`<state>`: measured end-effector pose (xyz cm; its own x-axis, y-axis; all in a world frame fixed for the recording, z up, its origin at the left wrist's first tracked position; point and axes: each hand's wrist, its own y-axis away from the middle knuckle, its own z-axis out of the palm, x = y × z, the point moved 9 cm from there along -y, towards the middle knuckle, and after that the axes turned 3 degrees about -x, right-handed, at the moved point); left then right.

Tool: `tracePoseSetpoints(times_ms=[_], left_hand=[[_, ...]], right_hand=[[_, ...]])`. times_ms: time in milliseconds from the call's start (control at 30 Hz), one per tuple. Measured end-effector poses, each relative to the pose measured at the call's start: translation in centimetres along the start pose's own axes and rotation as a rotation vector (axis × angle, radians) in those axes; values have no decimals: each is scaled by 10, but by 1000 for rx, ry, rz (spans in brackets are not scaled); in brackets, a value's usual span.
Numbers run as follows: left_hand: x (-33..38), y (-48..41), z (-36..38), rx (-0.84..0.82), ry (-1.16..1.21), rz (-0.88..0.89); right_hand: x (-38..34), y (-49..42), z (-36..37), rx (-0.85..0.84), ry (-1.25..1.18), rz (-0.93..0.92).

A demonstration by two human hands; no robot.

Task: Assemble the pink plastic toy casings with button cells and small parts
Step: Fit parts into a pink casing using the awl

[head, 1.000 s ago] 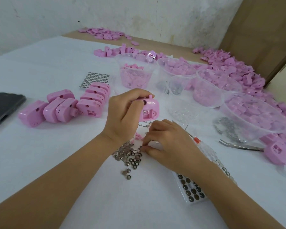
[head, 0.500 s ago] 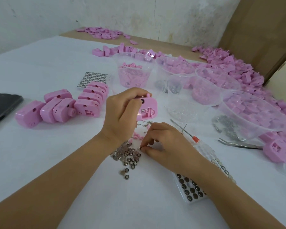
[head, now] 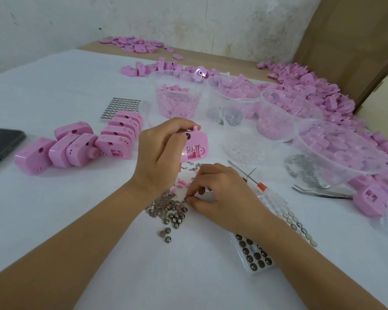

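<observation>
A makeshift piecework assembly workshop: heaps of identical pink casings [head: 318, 95] crowd the far and right edges of the cloth-covered counter [head: 43, 220], with clear tubs [head: 240, 130] of sorted small parts beside them. Sheets of button cells [head: 122, 107], tweezers [head: 327, 193], a stained plaster wall [head: 143, 23] and bare cardboard [head: 349, 41] point to hand production.

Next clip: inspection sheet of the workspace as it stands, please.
Surface: white cloth; bare wood at the far edge.
Job's things: pink casing held up; loose button cells; closed casings in a row; tubs of pink parts.
Clutter: phone, tweezers, small screwdriver, blister sheet.
Grips: left hand grips the pink casing; right hand pinches a button cell at the pile's edge.
Cables: nothing seen.
Surroundings: stained wall, cardboard, heaps of pink parts.
</observation>
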<state>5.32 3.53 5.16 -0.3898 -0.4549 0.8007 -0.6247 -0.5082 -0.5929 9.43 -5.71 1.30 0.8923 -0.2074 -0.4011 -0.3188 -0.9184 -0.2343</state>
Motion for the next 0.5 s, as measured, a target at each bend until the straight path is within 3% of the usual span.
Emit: tracePoseSetpoints(times_ms=[167,367,500], left_hand=[[-1,0,-2,11,10,-6],[-6,2,-1,52,81,-91],[-7,7,10,2,150,-139]], right_hand=[[-4,5,-9,82,-13,-42],[-7,24,-58,506,-137,-59],[-5,35,-78,687,-139,-66]])
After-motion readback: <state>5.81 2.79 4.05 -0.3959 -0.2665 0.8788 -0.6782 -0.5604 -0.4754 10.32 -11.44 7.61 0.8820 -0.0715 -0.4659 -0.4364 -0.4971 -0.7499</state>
